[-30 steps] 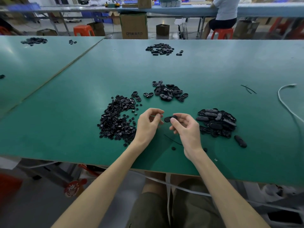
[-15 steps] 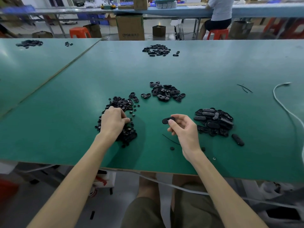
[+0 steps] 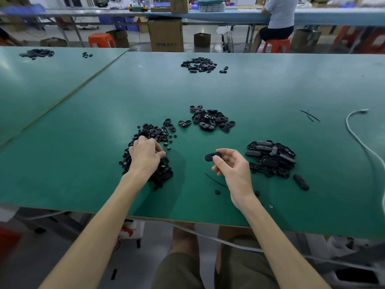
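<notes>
Green counter (image 3: 270, 86): I'm watching right grip (image 3: 233, 170) pinching oval shell (image 3: 210, 157); left grip (image 3: 144, 158) resting on small-parts pile (image 3: 152, 132), closure I cannot tell.

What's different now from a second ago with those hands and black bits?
The left hand swung away from the right hand, leftward onto the small-parts pile, fingers curled into it; whether it grips one is unclear. The right hand kept pinching its oval piece. The other piles stayed put.
</notes>
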`<state>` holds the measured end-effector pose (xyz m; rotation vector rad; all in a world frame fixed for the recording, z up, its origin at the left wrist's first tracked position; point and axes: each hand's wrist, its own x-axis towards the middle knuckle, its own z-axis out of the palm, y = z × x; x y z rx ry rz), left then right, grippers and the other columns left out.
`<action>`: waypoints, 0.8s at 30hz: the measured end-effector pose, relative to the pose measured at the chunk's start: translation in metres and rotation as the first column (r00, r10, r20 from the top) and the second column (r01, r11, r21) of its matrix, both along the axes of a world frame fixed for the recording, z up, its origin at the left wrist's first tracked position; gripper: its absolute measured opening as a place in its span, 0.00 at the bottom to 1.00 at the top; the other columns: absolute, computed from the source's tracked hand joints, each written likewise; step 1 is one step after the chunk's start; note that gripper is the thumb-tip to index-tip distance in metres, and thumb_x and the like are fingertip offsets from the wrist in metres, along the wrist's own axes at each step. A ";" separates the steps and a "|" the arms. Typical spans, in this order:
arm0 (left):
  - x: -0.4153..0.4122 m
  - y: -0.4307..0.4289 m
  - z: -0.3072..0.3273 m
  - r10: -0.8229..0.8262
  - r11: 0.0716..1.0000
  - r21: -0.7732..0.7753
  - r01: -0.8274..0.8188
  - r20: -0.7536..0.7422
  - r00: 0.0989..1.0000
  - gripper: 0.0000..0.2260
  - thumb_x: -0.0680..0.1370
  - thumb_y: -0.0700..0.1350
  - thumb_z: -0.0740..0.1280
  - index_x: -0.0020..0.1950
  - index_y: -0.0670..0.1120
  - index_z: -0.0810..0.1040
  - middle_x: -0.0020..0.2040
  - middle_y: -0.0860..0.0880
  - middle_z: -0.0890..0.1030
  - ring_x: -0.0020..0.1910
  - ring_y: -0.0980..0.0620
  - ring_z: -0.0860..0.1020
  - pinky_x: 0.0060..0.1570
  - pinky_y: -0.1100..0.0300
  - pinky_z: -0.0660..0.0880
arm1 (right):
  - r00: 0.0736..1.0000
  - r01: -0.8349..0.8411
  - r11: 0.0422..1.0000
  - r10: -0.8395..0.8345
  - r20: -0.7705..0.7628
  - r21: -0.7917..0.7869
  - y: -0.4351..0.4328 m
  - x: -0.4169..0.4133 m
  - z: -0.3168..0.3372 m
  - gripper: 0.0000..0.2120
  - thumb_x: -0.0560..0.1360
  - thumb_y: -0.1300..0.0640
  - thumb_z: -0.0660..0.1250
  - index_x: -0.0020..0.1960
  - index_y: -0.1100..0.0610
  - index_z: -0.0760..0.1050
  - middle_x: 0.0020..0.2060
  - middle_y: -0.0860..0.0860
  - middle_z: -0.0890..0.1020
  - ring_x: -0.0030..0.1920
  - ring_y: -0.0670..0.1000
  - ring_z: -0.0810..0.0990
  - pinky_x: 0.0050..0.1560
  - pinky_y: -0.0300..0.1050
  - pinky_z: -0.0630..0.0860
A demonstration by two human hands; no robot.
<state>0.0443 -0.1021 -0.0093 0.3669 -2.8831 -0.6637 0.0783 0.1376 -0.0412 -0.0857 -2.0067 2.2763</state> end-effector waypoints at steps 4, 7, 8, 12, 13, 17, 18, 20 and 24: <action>0.005 0.004 -0.004 0.018 0.992 0.123 -0.004 -0.113 0.993 0.09 0.82 0.37 0.66 0.46 0.49 0.75 0.49 0.49 0.80 0.53 0.48 0.72 0.57 0.51 0.61 | 1.000 -0.003 1.000 0.003 -0.002 0.000 -0.001 0.001 0.001 0.06 0.80 0.65 0.72 0.56 0.58 0.80 0.42 0.49 0.85 0.37 0.47 0.82 0.38 0.39 0.78; 0.008 0.013 0.001 -0.010 0.949 0.309 0.058 -0.154 0.988 0.08 0.84 0.36 0.64 0.48 0.48 0.75 0.42 0.54 0.80 0.50 0.46 0.76 0.58 0.49 0.71 | 1.000 0.001 1.000 -0.001 -0.002 0.001 -0.001 0.001 0.001 0.06 0.79 0.65 0.72 0.55 0.58 0.80 0.41 0.47 0.85 0.37 0.47 0.82 0.37 0.39 0.78; 0.008 0.018 0.005 -0.031 0.912 0.396 0.104 -0.186 0.982 0.07 0.84 0.37 0.64 0.49 0.47 0.75 0.42 0.53 0.80 0.48 0.47 0.77 0.54 0.53 0.74 | 1.000 0.002 1.000 -0.002 -0.004 -0.001 -0.001 0.001 0.002 0.06 0.79 0.65 0.71 0.55 0.58 0.80 0.40 0.46 0.85 0.36 0.47 0.82 0.37 0.39 0.78; 0.009 0.054 0.013 -0.139 0.677 0.669 0.306 -0.291 0.946 0.07 0.85 0.37 0.62 0.48 0.45 0.72 0.42 0.49 0.84 0.34 0.56 0.79 0.36 0.66 0.72 | 1.000 0.020 1.000 -0.020 -0.002 -0.015 -0.001 0.001 0.002 0.06 0.79 0.65 0.72 0.55 0.58 0.80 0.41 0.47 0.85 0.37 0.48 0.83 0.37 0.40 0.78; 0.009 0.064 0.011 -0.165 0.639 0.690 0.339 -0.307 0.937 0.07 0.85 0.36 0.62 0.48 0.44 0.71 0.41 0.48 0.84 0.33 0.55 0.79 0.36 0.66 0.73 | 1.000 0.028 0.999 -0.028 -0.002 -0.021 -0.002 0.002 0.002 0.06 0.79 0.64 0.72 0.55 0.58 0.79 0.41 0.47 0.85 0.37 0.48 0.83 0.37 0.40 0.78; 0.013 0.095 -0.008 -0.136 0.532 0.766 0.360 -0.342 0.930 0.06 0.84 0.37 0.65 0.49 0.44 0.72 0.41 0.48 0.85 0.35 0.54 0.79 0.36 0.63 0.74 | 0.998 0.064 0.997 -0.064 -0.013 -0.032 -0.001 0.003 0.004 0.07 0.79 0.64 0.71 0.55 0.58 0.77 0.42 0.51 0.85 0.36 0.48 0.83 0.36 0.39 0.78; 0.015 0.098 -0.014 -0.107 0.513 0.782 0.354 -0.351 0.930 0.05 0.83 0.37 0.66 0.49 0.44 0.72 0.42 0.48 0.85 0.36 0.54 0.79 0.36 0.62 0.75 | 0.997 0.070 0.997 -0.071 -0.014 -0.035 -0.001 0.003 0.004 0.07 0.79 0.64 0.71 0.55 0.58 0.77 0.42 0.52 0.85 0.36 0.48 0.83 0.37 0.39 0.78; 0.018 0.099 -0.023 -0.056 0.462 0.817 0.344 -0.361 0.931 0.05 0.82 0.36 0.67 0.51 0.43 0.73 0.44 0.46 0.86 0.39 0.53 0.81 0.38 0.60 0.76 | 0.997 0.078 0.996 -0.079 -0.016 -0.040 -0.001 0.003 0.004 0.06 0.80 0.65 0.71 0.55 0.58 0.77 0.43 0.53 0.85 0.36 0.49 0.84 0.37 0.40 0.79; 0.022 0.093 -0.026 0.008 0.370 0.867 0.332 -0.361 0.933 0.07 0.81 0.37 0.70 0.58 0.43 0.78 0.47 0.45 0.86 0.42 0.50 0.83 0.43 0.61 0.78 | 0.994 0.105 0.993 -0.106 -0.012 -0.059 -0.001 0.002 0.003 0.05 0.81 0.65 0.69 0.55 0.59 0.76 0.46 0.56 0.86 0.39 0.50 0.86 0.37 0.39 0.78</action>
